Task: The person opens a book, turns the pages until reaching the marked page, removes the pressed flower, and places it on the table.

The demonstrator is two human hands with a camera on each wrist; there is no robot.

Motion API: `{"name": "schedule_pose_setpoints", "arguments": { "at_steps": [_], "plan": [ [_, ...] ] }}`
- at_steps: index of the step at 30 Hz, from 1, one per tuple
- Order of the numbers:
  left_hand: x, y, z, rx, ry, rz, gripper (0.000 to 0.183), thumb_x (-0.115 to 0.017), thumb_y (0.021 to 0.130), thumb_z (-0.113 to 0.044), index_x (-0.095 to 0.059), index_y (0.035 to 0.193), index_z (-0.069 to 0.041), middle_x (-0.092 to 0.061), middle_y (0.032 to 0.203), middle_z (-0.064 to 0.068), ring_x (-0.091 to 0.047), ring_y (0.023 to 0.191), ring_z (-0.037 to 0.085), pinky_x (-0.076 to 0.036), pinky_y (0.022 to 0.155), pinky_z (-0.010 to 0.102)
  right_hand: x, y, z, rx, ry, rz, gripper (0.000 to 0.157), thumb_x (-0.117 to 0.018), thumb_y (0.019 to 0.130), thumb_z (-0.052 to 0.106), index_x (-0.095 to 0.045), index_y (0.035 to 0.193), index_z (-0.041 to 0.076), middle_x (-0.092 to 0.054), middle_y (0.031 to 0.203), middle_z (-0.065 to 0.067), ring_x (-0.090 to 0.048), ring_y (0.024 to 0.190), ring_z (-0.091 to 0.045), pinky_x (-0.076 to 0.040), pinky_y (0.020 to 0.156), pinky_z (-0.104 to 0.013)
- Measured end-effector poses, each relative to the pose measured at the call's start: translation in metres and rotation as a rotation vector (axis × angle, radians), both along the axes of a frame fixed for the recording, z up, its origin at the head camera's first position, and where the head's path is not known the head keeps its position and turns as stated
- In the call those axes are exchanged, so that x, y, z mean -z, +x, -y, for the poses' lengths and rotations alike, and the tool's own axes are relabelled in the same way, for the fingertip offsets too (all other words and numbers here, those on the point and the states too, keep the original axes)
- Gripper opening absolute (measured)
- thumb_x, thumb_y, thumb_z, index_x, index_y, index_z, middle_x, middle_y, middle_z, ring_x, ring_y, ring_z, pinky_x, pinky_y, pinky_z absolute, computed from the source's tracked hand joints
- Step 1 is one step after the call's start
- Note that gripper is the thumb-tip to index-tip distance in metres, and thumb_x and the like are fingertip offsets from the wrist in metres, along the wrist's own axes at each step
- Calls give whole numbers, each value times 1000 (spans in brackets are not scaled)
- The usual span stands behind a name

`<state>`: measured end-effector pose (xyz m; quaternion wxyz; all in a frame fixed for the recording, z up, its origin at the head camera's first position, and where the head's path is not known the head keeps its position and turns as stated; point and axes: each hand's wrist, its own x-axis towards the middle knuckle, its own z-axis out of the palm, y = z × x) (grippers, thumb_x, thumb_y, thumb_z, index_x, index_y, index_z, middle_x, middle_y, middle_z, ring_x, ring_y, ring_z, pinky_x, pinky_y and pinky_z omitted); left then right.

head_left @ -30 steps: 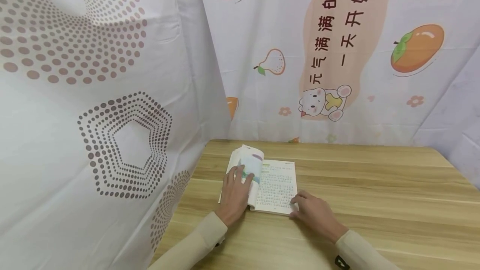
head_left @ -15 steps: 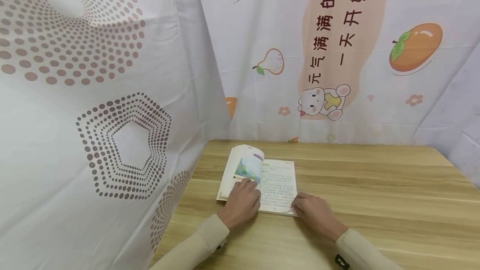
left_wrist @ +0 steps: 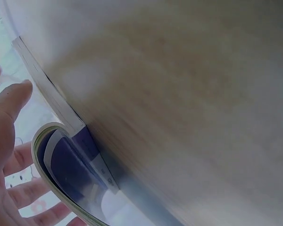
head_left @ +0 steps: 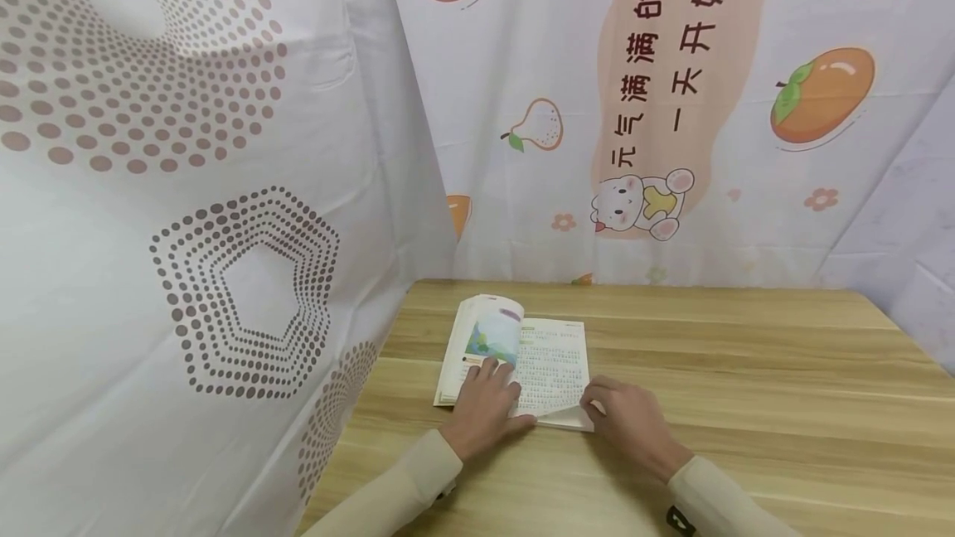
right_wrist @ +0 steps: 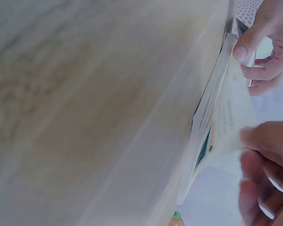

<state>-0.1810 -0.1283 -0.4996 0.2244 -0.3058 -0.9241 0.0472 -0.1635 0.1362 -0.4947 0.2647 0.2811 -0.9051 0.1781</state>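
Note:
An open book [head_left: 496, 338] lies on the table, its left side a thick bowed stack with a coloured picture. My left hand [head_left: 485, 408] rests on that side's lower part, fingers spread and thumb reaching across the fold to the right-hand page. In the left wrist view the fingers lie over the curved pages [left_wrist: 45, 155]. My right hand [head_left: 630, 421] pinches the lower right corner of a printed page [head_left: 552, 367]. That corner is raised, and the page beneath shows under it. In the right wrist view the lifted page [right_wrist: 228, 113] stands away from the block.
The wood-grain table [head_left: 731, 371] stretches to the right of the book. A dotted white curtain [head_left: 261, 288] hangs close on the left. Behind the table hangs a fruit-print curtain [head_left: 552, 181].
My left hand has slid down and right off the picture, its thumb now spread toward the right page. My right hand stays at the corner, which has lifted.

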Motion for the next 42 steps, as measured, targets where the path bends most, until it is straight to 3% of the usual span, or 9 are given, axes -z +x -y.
{"name": "schedule_pose_setpoints", "arguments": {
  "at_steps": [3, 8, 12, 18, 26, 30, 34, 38, 42],
  "plan": [
    [2, -1, -1, 4, 13, -43, 52, -68, 85, -71, -70, 79, -19, -67, 117, 4, -57, 110, 27, -50, 80, 41, -1, -1, 1, -27, -68, -80, 24, -92, 70, 5, -74, 79, 19, -71, 88, 10, -53, 60, 4, -45, 51, -18],
    [3, -3, -2, 0, 64, -71, 31, -75, 91, -42, -67, 72, -19, -68, 103, 0, -58, 101, 25, -48, 72, 38, -3, -3, 2, -36, -148, -153, 34, -94, 69, 9, -74, 95, 14, -70, 96, 2, -48, 57, 6, -41, 48, -15],
    [1, -5, -3, -42, 83, -63, 20, -68, 93, -28, -71, 78, -15, -70, 96, 1, -60, 95, 24, -50, 69, 37, -4, -2, 1, 7, -137, -64, 42, -94, 71, 13, -73, 108, 12, -69, 101, -1, -44, 55, 3, -39, 47, -18],
    [-4, -7, 1, -101, 75, -149, 23, -64, 95, -26, -74, 85, -7, -70, 84, 5, -62, 78, 23, -52, 61, 34, 1, 0, 0, 40, -25, 92, 40, -94, 73, 23, -74, 106, 13, -70, 108, -1, -59, 68, -8, -49, 55, -24],
    [-5, -8, 7, -117, 113, -191, 10, -71, 81, -18, -71, 81, -8, -68, 80, 6, -60, 65, 20, -50, 50, 28, 5, 4, 2, 40, 98, 229, 48, -91, 73, 35, -75, 110, 9, -69, 112, -6, -70, 89, -19, -59, 70, -34],
    [-3, -7, 9, -125, 160, -183, 19, -76, 75, -14, -62, 86, -7, -64, 86, 9, -57, 68, 21, -47, 50, 30, 6, 4, 1, 19, 126, 247, 44, -90, 75, 35, -76, 107, 8, -69, 108, -4, -69, 87, -17, -58, 70, -31],
    [-3, -9, 10, -111, 211, -255, 31, -72, 74, -6, -57, 101, -3, -61, 105, 19, -58, 81, 27, -49, 59, 33, 6, 2, -1, -10, 143, 221, 35, -89, 76, 34, -77, 98, 10, -70, 103, -3, -69, 82, -16, -57, 67, -30],
    [-7, -11, 9, -102, 264, -279, 48, -69, 78, 0, -53, 123, -5, -49, 131, 30, -55, 107, 38, -52, 81, 41, 4, 0, -3, -29, 145, 215, 28, -88, 77, 33, -77, 92, 12, -71, 101, -1, -70, 82, -16, -57, 66, -30],
    [-11, -10, 8, -110, 274, -239, 60, -71, 85, 2, -49, 138, -14, -38, 145, 32, -42, 129, 45, -45, 100, 51, 2, -1, -4, -39, 145, 226, 24, -88, 78, 32, -78, 90, 13, -70, 100, 1, -70, 81, -15, -57, 65, -29]
  ]
}}
